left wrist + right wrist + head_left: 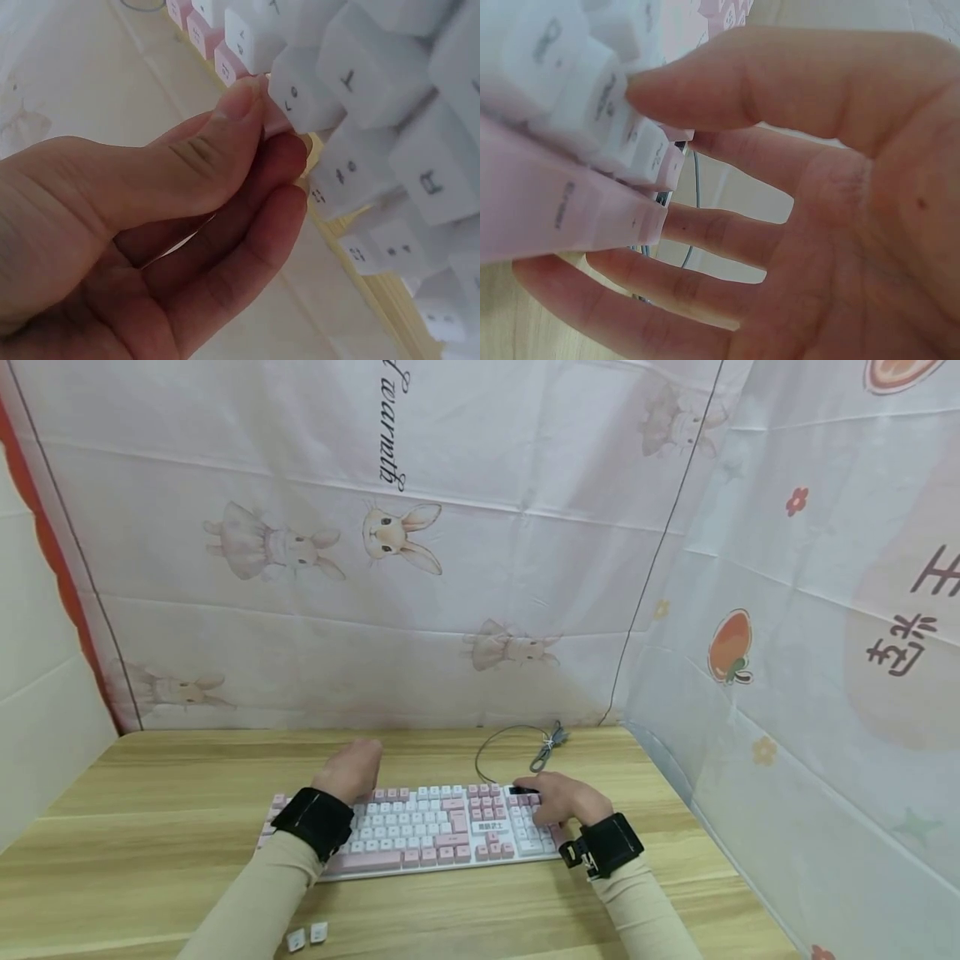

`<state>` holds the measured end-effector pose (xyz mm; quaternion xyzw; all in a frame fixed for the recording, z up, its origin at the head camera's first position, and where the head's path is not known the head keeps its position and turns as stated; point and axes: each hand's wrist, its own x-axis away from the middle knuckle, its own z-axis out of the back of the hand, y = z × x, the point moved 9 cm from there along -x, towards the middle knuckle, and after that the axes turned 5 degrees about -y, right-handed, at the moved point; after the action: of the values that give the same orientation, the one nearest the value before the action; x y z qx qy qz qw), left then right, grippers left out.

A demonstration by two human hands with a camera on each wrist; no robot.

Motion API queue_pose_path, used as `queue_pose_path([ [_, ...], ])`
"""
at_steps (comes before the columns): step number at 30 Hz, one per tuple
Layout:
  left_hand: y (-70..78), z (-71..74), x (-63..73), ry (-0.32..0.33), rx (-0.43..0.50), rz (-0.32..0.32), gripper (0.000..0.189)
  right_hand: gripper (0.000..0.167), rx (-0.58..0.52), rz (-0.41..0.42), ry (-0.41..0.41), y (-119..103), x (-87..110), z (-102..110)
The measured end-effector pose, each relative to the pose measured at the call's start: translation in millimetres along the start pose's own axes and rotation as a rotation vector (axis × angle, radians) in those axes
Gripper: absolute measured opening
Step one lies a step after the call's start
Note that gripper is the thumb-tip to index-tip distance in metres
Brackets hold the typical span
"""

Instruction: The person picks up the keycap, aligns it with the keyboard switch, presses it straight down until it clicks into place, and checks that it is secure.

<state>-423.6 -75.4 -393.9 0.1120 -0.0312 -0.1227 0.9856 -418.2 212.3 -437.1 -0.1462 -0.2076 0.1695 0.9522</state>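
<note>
A pink-and-white keyboard point(405, 827) lies on the wooden table. My left hand point(352, 770) is over its far edge, left of middle. In the left wrist view its thumb and forefinger pinch a pink keycap point(276, 112) in the top row, beside white keycaps point(307, 90). Whether that cap is still seated is hidden by the fingers. At the keyboard's right end, my right hand point(572, 799) grips the number-pad corner. The thumb point(697, 82) lies over white number keys, while the other fingers spread along the far and right edges, near the pink Enter key point(540, 195).
Two loose white keycaps point(318, 932) lie on the table point(420, 918) near its front, by the left forearm. A bundled grey cable point(551, 745) runs from behind the keyboard. Printed cloth point(450, 693) hangs along the back and sides.
</note>
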Motion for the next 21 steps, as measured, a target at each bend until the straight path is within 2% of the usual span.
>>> queue_pose_path([
  [7,-1.5,0.5,-3.2,-0.007,-0.013,0.009,0.019,0.081,-0.003,-0.001,0.003,-1,-0.7,2],
  [11,-6.1,-0.9,-4.8,-0.019,0.017,0.012,0.018,0.081,-0.005,-0.003,0.005,-1,-1.0,4],
  [17,-11.1,0.3,-5.1,0.003,0.104,-0.02,0.028,0.081,-0.004,-0.007,0.01,-1,-1.0,5],
  [21,-13.2,-0.2,-6.4,0.002,0.143,-0.016,0.028,0.081,0.002,-0.013,0.014,0,-1.2,6],
])
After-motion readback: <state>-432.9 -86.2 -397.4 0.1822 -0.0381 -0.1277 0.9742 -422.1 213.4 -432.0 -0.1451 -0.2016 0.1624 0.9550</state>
